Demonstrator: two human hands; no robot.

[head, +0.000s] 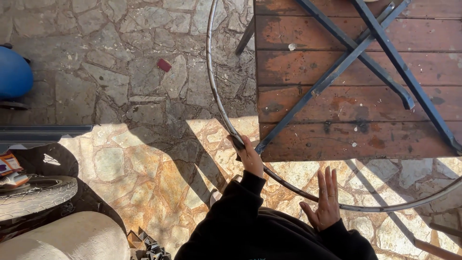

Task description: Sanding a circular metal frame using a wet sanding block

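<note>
Metal hoop [217,103], cut off at the frame edges, is gripped by left hand [249,156]; right hand [326,201] hovers flat, empty.

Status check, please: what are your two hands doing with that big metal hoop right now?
Left hand gripping the metal hoop by the wooden table's corner. Right hand open, flat against the hoop's lower arc. Dark metal table legs cross inside the hoop.

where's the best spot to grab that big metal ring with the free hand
Probably the bare arc of the metal ring just ahead of the open right hand, taken from above. The thin rod suits a full wrap, and the left hand grips it further round.
</note>
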